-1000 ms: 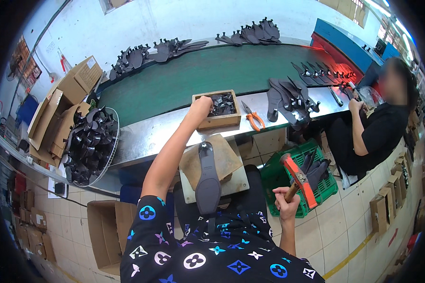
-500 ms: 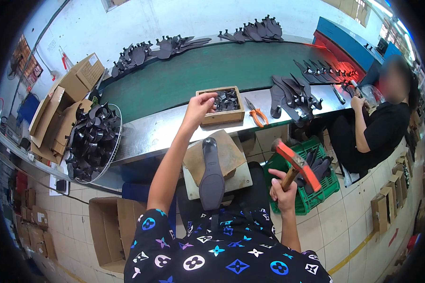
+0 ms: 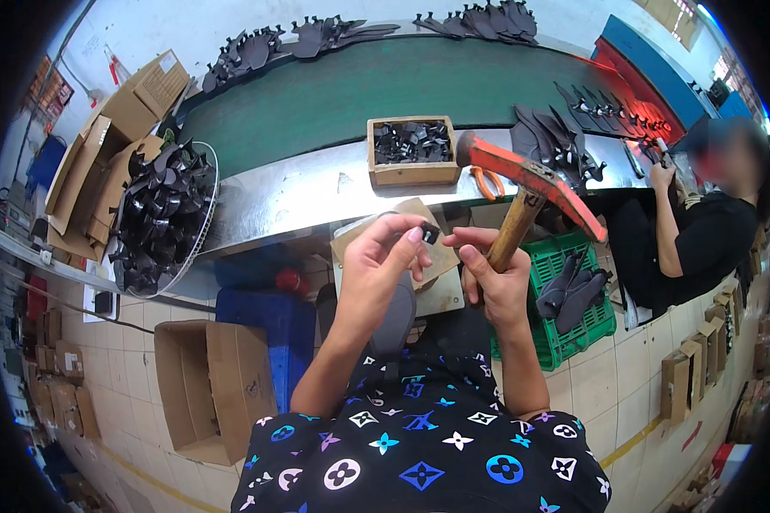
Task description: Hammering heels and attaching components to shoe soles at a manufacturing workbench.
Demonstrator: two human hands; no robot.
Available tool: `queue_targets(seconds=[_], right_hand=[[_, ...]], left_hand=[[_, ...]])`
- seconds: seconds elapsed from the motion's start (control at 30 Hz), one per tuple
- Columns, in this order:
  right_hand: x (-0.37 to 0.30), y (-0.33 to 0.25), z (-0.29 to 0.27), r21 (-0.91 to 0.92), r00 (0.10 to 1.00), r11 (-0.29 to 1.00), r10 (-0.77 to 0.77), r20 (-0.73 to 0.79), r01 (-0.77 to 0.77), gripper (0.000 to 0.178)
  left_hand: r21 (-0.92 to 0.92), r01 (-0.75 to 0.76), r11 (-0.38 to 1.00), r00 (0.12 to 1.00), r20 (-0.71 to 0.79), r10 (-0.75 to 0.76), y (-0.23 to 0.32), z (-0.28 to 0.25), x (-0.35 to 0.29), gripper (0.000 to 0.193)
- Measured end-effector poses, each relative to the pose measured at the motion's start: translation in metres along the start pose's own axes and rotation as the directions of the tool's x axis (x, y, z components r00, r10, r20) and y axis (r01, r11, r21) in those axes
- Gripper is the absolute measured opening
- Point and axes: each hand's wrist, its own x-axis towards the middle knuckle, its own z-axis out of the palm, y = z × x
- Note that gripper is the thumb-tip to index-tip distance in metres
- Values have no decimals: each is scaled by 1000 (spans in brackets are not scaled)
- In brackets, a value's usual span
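Pinching the black piece (image 3: 432, 231), our left fingers (image 3: 402, 250) sit near our right fingers (image 3: 477, 263), which clasp the hammer (image 3: 530, 173), one finger stretched off its handle (image 3: 514, 229); that could let it tip. We could drop the piece, so small in our pinch, toward the sole (image 3: 393, 323) below. Beyond stands the box (image 3: 415, 176).

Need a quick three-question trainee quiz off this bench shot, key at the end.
1. What tool does the right hand hold?
2. True or false: the pliers lie to the right of the wooden box.
3. Fill in: the small black piece is pinched in the ____.

Key:
1. A hammer.
2. True.
3. left hand.
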Motion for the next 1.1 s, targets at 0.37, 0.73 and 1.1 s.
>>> queue_targets(seconds=[0.37, 0.73, 1.1], right_hand=[[1, 3, 17, -72, 998, 996, 52, 37, -49, 24], [5, 18, 26, -59, 980, 987, 159, 124, -152, 23], [4, 23, 26, 156, 979, 970, 173, 111, -189, 17]], left_hand=[[41, 35, 999, 999, -33, -33, -18, -12, -19, 22], [43, 29, 999, 999, -40, -27, -27, -28, -26, 28], [516, -238, 823, 944, -75, 320, -26, -22, -23, 29]])
